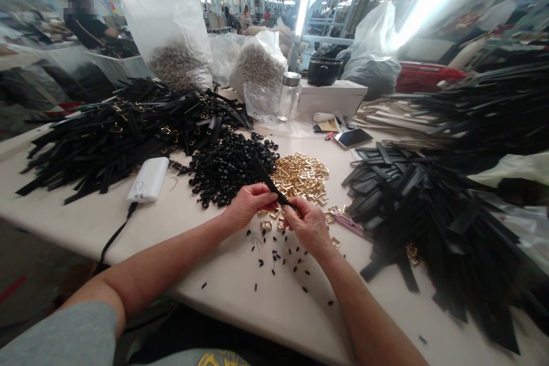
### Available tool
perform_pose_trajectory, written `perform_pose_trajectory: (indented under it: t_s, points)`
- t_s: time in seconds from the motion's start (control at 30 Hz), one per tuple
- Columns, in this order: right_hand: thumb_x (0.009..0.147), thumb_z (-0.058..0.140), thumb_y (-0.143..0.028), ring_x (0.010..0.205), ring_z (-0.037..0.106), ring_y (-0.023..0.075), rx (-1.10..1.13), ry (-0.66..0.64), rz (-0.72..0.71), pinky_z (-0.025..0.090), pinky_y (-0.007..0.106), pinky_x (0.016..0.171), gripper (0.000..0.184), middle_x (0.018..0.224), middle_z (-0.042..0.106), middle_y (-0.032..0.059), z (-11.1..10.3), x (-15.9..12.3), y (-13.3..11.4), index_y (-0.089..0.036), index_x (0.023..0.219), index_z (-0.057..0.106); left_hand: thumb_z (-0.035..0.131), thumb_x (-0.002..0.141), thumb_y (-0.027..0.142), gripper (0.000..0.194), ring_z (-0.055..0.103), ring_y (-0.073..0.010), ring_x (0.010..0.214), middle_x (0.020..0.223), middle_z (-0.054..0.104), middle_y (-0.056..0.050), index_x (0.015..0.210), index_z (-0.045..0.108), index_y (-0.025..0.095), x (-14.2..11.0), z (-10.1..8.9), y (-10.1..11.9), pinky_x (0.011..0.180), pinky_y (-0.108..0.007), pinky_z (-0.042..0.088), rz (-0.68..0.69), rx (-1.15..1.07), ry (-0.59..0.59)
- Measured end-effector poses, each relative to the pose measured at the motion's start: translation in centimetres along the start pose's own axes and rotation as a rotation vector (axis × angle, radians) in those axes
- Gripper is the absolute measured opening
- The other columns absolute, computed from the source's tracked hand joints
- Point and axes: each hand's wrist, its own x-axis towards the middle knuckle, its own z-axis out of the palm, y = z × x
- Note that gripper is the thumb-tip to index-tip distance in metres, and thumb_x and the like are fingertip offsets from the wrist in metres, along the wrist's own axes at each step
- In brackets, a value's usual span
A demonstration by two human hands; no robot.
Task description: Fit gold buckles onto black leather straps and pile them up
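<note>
Both hands meet over the white table (pixel 240 274) and pinch one narrow black strap (pixel 266 180) that slants up and away to the left. My left hand (pixel 251 203) grips its middle with closed fingers. My right hand (pixel 307 227) is closed on its near end. Just beyond them lie a pile of gold metal buckles (pixel 300 174) and a heap of black loops (pixel 229 166). A few loose buckles and several tiny black bits (pixel 278 260) are scattered under and in front of the hands.
Black strap piles lie at the left (pixel 115 131) and right (pixel 433 211). A white power bank (pixel 148 180) with cable, a phone (pixel 352 137), a glass jar (pixel 290 94), a white box (pixel 332 97) and clear bags of parts (pixel 174 40) stand around. A person works at the far left.
</note>
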Motion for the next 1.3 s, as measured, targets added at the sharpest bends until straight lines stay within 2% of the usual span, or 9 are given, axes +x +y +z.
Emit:
perform_pose_trajectory:
  t_s: [0.17,0.3,0.4,0.57,0.7,0.87,1.07,1.17,1.3]
  points:
    - [0.084,0.056,-0.033,0.048,0.051,0.0111,-0.038,0.015,-0.018,0.039,0.022,0.048,0.017,0.054,0.058,-0.0023,0.0,-0.1,-0.1,-0.02,0.073,0.06,0.082,0.064,0.036,0.03,0.06,-0.0106,0.06,0.068,0.069,-0.003,0.08,0.072,0.012,0.0,0.0,-0.2,0.062,-0.024,0.049,0.077,0.131,-0.005]
    - [0.084,0.055,-0.034,0.048,0.049,0.0108,-0.074,0.016,-0.041,0.038,0.021,0.047,0.019,0.053,0.056,-0.003,-0.1,-0.1,-0.1,-0.02,0.072,0.06,0.083,0.06,0.033,0.034,0.061,-0.011,0.064,0.077,0.071,-0.003,0.086,0.072,0.014,0.0,0.3,0.2,0.064,-0.024,0.048,0.122,0.1,0.015]
    - [0.084,0.055,-0.033,0.047,0.047,0.0099,-0.078,-0.002,-0.049,0.036,0.021,0.046,0.019,0.052,0.054,-0.0036,-0.1,-0.2,-0.3,-0.02,0.07,0.057,0.084,0.058,0.032,0.032,0.06,-0.0109,0.065,0.076,0.071,-0.002,0.081,0.072,0.014,-0.1,0.2,0.4,0.065,-0.025,0.047,0.146,0.107,0.022]
    - [0.084,0.054,-0.033,0.044,0.046,0.0086,0.043,-0.069,-0.007,0.036,0.02,0.045,0.021,0.051,0.053,-0.0046,-0.3,-0.5,-0.9,-0.019,0.067,0.054,0.082,0.061,0.039,0.032,0.053,-0.0085,0.051,0.059,0.063,-0.001,0.069,0.069,0.011,-0.1,-0.1,0.5,0.053,-0.023,0.041,0.027,0.093,-0.031]
    - [0.083,0.055,-0.034,0.044,0.047,0.0086,0.144,-0.067,0.038,0.038,0.019,0.045,0.02,0.051,0.053,-0.0047,-0.1,-0.5,-0.7,-0.019,0.069,0.055,0.084,0.058,0.037,0.033,0.054,-0.0087,0.053,0.062,0.064,-0.002,0.07,0.068,0.011,-0.2,0.1,0.4,0.055,-0.023,0.043,-0.053,0.011,-0.063]
    - [0.082,0.056,-0.035,0.044,0.049,0.0092,0.143,-0.013,0.072,0.04,0.02,0.045,0.02,0.051,0.055,-0.0039,0.2,-0.4,-0.6,-0.019,0.07,0.057,0.085,0.057,0.034,0.031,0.055,-0.0081,0.055,0.064,0.065,-0.001,0.07,0.068,0.012,-0.2,0.2,-0.1,0.058,-0.023,0.045,-0.008,0.017,-0.035]
    - [0.084,0.056,-0.04,0.047,0.054,0.0107,0.166,-0.083,0.04,0.045,0.021,0.047,0.023,0.055,0.058,-0.0027,-0.4,-0.4,-1.0,-0.019,0.077,0.059,0.079,0.066,0.038,0.027,0.055,-0.0092,0.054,0.062,0.064,-0.002,0.072,0.072,0.013,-0.2,0.0,0.2,0.056,-0.022,0.046,0.08,0.211,-0.074]
    - [0.087,0.054,-0.039,0.048,0.056,0.0114,0.075,-0.115,-0.007,0.046,0.022,0.05,0.022,0.057,0.061,-0.0019,-0.7,-0.3,-0.7,-0.019,0.08,0.059,0.078,0.067,0.037,0.025,0.057,-0.01,0.056,0.066,0.066,-0.002,0.075,0.074,0.014,-0.2,-0.1,0.2,0.057,-0.023,0.047,0.135,0.277,-0.102]
    - [0.09,0.05,-0.039,0.052,0.059,0.0134,-0.195,-0.112,-0.136,0.044,0.023,0.052,0.024,0.058,0.063,-0.0011,-0.9,-0.3,-0.1,-0.021,0.077,0.059,0.075,0.069,0.034,0.022,0.06,-0.0132,0.059,0.07,0.069,-0.004,0.082,0.075,0.016,-0.2,0.0,-0.3,0.058,-0.025,0.048,0.132,0.322,-0.152]
